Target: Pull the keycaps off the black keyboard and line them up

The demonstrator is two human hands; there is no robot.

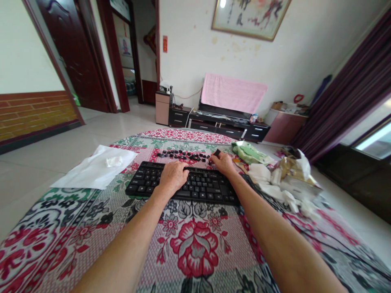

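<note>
On the flowered tablecloth [195, 244], the black keyboard [204, 189] looks largely keyed, loose keycaps [193, 157] remaining beyond its far edge; right hand [225, 163] pinches a dark piece [217, 152], left hand [172, 176] lies over the keyboard, can't tell its grip

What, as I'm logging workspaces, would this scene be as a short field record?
left hand: on the black keyboard
right hand: near the keyboard's far edge, at a small black piece; grip unclear
beyond keyboard: scattered black pieces
left of keyboard: white sheet, crumpled white piece on it
right side: green crumpled item
surface: floral cloth
</note>
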